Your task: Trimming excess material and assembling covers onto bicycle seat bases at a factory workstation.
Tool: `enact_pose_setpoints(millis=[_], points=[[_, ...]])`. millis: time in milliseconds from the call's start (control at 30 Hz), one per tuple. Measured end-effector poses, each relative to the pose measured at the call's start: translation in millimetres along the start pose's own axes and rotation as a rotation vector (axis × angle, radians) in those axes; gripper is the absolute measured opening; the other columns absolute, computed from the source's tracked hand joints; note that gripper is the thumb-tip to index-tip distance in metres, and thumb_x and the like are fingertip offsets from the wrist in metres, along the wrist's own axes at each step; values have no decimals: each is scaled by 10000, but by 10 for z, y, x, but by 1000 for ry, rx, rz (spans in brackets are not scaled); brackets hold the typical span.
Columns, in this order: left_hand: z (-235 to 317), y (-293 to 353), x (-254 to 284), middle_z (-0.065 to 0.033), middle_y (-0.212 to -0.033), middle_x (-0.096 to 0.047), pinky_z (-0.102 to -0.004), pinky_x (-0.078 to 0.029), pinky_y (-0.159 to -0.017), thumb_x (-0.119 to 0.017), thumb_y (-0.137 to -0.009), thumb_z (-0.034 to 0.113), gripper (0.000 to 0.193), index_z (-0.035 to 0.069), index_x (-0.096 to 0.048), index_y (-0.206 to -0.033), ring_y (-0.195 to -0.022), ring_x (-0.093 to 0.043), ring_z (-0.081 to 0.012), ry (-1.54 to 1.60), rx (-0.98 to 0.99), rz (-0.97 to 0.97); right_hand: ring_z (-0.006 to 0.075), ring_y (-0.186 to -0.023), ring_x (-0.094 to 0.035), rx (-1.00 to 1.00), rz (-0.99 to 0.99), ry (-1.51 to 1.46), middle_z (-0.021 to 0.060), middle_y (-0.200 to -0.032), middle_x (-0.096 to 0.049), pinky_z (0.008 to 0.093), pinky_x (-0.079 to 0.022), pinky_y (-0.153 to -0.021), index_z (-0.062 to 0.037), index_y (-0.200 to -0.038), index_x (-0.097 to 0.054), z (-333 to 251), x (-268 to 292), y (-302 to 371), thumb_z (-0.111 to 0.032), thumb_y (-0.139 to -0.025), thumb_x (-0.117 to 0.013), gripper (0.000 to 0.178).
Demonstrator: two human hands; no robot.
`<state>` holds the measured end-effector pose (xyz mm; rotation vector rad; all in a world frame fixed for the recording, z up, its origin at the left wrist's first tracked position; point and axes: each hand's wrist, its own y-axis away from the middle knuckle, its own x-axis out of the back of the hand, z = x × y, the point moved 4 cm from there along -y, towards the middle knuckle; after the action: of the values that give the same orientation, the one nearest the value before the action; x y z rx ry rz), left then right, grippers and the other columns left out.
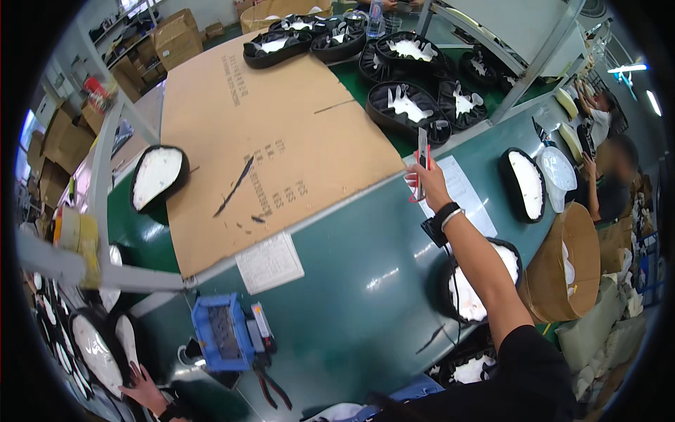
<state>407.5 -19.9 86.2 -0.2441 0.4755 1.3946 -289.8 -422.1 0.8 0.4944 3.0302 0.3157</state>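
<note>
A slim red tool [421, 163] is gripped upright by the right hand [427, 184] fingers (above the green tabletop [365, 281]); the left hand [144, 388] is laid open beside 1 white-lined seat [95, 352].

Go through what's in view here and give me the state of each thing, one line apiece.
Right hand: raised over the conveyor, gripping a red-handled tool.
Red-handled tool: held upright.
Left hand: low, fingers spread on a black-rimmed piece.
Cardboard sheet: lying flat.
Pliers: lying on the table, unheld.
Blue bin: upright.
</note>
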Motion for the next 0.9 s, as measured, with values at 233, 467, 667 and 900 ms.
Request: enact_pose_setpoints(millis=[233,467,667,900], points=[[-403,964,-862,-88,-839,-566,-308,-461,-745,-421,-992,282,307,1,-544,-1011,-797,-546,-191,-432,-108,-316,146,-704,-572,75,110,-141,39,-868,-557,294,-537,-624,-86,-1151,-482,223,-231,-1344,-112,-819,-629,364],[-933,1082,-499,-54,-827,-562,-275,-443,-719,-496,-960,279,270,15,-542,-989,-741,-518,-162,-722,-104,-750,156,-631,-600,41,15,-341,47,-841,-581,279,-517,-527,-40,-1018,-533,177,-574,-287,-103,-831,-611,212],[-1137,2259,-1000,-78,-1059,-584,-301,-395,-929,-527,-918,148,238,13,-555,-1112,-1016,-538,-183,-791,91,-1023,109,-633,-591,-348,-457,73,23,-769,-595,251,-497,-536,-34,-1029,-554,-86,-258,1722,-158,-836,-633,243],[-1727,3339,-191,-172,-1340,-480,-328,-326,-1034,-524,-950,347,578,-43,-390,-1354,-1227,-460,-251,-827,667,-1118,190,-669,-578,443,-849,794,90,-794,-576,307,-442,-621,-37,-936,-643,313,141,2919,-178,-698,-701,282]])
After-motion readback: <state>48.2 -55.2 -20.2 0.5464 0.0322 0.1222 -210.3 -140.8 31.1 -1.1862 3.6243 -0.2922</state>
